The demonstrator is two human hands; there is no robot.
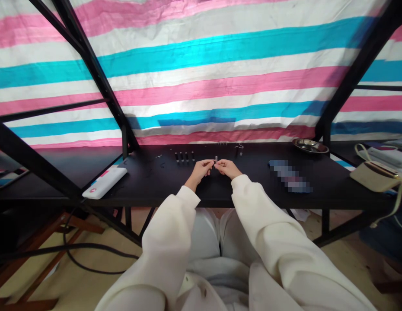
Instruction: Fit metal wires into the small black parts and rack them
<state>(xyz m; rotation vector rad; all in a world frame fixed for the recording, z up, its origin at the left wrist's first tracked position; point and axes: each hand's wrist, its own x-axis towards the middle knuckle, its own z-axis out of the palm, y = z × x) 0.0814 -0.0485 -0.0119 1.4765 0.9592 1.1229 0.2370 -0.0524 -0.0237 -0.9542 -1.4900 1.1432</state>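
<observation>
Fingers point(207, 163) of the left hand point(199, 171) and the right hand point(229, 168) are closed in a pinch from either side on a small grey cylindrical piece point(216, 158), held upright between the fingertips just above the black tabletop point(149, 183). Four dark small cylinders point(181, 156) with pale lower ends stand in a row near the left hand. Farther left lies a white rectangular device point(105, 183); well to the right are a shiny metal dish point(310, 146) and a beige handbag point(374, 176). A striped sheet point(220, 88) hangs behind.
</observation>
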